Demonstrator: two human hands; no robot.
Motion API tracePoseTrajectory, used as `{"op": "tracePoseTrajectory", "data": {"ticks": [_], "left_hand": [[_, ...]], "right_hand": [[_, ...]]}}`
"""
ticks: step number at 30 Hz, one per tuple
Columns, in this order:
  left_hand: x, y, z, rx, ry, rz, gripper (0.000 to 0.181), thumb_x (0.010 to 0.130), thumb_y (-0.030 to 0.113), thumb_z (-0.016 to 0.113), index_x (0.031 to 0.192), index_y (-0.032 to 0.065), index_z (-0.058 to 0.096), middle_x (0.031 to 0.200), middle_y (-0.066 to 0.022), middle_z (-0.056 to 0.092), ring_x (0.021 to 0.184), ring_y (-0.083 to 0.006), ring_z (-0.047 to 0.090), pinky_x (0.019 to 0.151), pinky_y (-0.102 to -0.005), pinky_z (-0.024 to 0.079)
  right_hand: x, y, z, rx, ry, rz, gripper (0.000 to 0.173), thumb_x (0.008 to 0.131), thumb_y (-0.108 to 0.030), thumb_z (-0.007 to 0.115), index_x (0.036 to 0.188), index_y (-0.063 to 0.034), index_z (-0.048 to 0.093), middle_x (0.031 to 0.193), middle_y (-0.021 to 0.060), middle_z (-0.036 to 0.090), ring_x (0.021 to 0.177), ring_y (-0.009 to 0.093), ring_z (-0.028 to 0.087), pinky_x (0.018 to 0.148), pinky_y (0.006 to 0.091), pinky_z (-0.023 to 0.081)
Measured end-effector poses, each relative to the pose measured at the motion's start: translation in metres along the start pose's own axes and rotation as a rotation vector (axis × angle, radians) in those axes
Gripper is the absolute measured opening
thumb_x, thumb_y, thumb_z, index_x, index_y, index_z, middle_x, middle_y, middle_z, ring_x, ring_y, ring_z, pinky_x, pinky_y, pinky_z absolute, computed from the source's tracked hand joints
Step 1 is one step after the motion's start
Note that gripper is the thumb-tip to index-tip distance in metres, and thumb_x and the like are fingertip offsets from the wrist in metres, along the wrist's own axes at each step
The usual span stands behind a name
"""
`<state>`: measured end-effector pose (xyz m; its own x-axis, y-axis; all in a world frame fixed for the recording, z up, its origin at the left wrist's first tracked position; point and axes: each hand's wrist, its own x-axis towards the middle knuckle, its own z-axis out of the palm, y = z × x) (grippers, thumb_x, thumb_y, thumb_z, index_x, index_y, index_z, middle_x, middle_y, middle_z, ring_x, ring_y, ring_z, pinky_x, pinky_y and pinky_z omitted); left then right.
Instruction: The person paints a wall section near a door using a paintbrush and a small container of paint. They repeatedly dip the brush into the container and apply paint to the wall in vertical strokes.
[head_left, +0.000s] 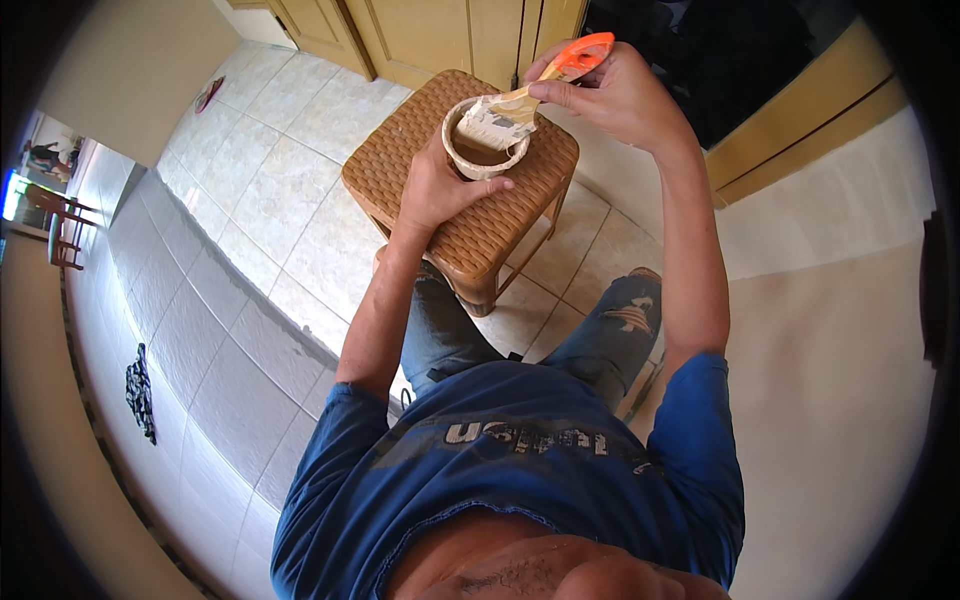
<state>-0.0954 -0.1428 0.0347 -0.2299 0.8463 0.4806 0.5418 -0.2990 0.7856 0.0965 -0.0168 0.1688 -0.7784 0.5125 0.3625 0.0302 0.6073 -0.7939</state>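
Observation:
My left hand grips a small round tub with paint-caked rims, above a brown woven-pattern plastic stool. Some brownish liquid shows inside the tub. My right hand holds a flat paintbrush by its handle, which is pale with an orange end. The brush head, coated in thick cream-coloured paint, lies at the tub's far rim, with its bristles over the opening. Whether the tub's base touches the stool is hidden.
Yellowish wooden doors stand beyond the stool. A pale wall runs along the right. On the tiled floor lie a patterned cloth at left and a small reddish object near the far wall. A wooden chair stands farther left.

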Motion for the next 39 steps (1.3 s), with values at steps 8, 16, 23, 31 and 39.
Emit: {"op": "tracePoseTrajectory", "data": {"ticks": [8,16,23,31,39], "left_hand": [[0.001,-0.004,0.001,-0.019,0.004,-0.019,0.093,0.058,0.035,0.095,0.133,0.0015,0.052,0.119,-0.0146,0.068,0.113,-0.0258,0.065,0.095,-0.0369,0.052],[0.003,-0.013,0.002,-0.051,0.011,-0.021,0.091,0.059,0.034,0.095,0.130,-0.0018,0.053,0.118,-0.0163,0.068,0.111,-0.0259,0.066,0.095,-0.0369,0.052],[0.003,-0.014,0.001,-0.064,-0.001,-0.050,0.090,0.059,0.036,0.095,0.128,-0.0032,0.053,0.116,-0.0172,0.069,0.111,-0.0264,0.066,0.094,-0.0378,0.052],[0.002,-0.012,0.001,-0.021,0.015,-0.040,0.091,0.059,0.038,0.095,0.129,-0.0027,0.053,0.115,-0.0177,0.069,0.110,-0.0271,0.067,0.093,-0.0385,0.053],[0.003,-0.016,0.001,-0.023,0.009,-0.023,0.092,0.059,0.037,0.095,0.131,-0.0020,0.052,0.115,-0.0175,0.069,0.110,-0.0264,0.067,0.094,-0.0381,0.053]], "right_hand": [[-0.014,0.009,-0.006,0.076,0.044,0.026,0.015,0.087,-0.012,0.075,0.098,-0.0027,0.072,0.093,0.0027,0.072,0.079,0.006,0.063,0.063,0.0217,0.049],[-0.017,0.017,0.001,0.151,0.135,-0.060,0.016,0.086,-0.013,0.077,0.096,-0.0016,0.073,0.075,-0.0008,0.066,0.063,0.005,0.054,0.059,0.0210,0.046],[-0.024,0.018,-0.009,0.215,0.196,-0.094,0.015,0.087,-0.012,0.076,0.099,-0.0035,0.072,0.090,0.0013,0.072,0.076,0.006,0.063,0.060,0.0215,0.050],[-0.035,0.031,-0.005,0.359,0.368,-0.078,0.015,0.088,-0.009,0.073,0.100,-0.0004,0.071,0.092,0.0044,0.072,0.080,0.011,0.068,0.061,0.0225,0.049],[-0.046,0.053,0.008,0.503,0.492,0.029,0.018,0.090,-0.013,0.073,0.102,0.0002,0.070,0.091,0.0062,0.071,0.080,0.017,0.072,0.060,0.0226,0.046]]}}
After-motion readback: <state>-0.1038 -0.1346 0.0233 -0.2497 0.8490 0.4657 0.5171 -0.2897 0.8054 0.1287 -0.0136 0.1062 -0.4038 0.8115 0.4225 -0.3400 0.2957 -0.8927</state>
